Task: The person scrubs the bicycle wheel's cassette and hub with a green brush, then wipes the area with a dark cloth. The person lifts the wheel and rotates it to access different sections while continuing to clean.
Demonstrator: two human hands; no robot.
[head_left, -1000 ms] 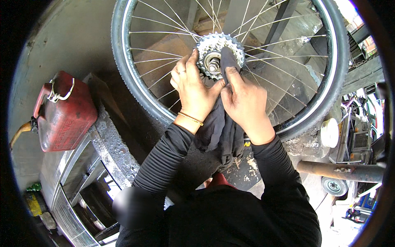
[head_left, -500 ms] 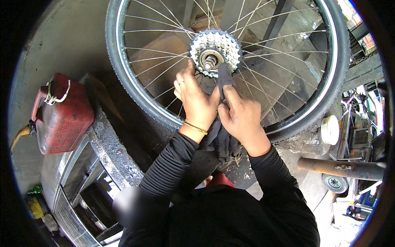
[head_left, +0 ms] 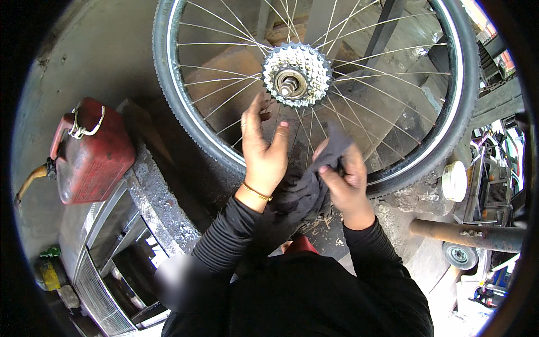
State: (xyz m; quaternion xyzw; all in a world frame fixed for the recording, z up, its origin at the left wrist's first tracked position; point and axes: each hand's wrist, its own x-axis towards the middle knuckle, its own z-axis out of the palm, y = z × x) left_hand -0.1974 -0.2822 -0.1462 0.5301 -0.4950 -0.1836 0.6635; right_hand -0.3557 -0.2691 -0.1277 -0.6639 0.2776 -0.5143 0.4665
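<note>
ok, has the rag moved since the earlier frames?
Yes: against the cogs, the rag, at its upper end, has shifted toward the wearer and slightly right, now clear of them.

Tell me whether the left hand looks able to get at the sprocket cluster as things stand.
Probably yes: the left hand is open, close to the sprocket cluster, and nothing visible blocks the way. The dark cloth is in the right hand, farther off.
</note>
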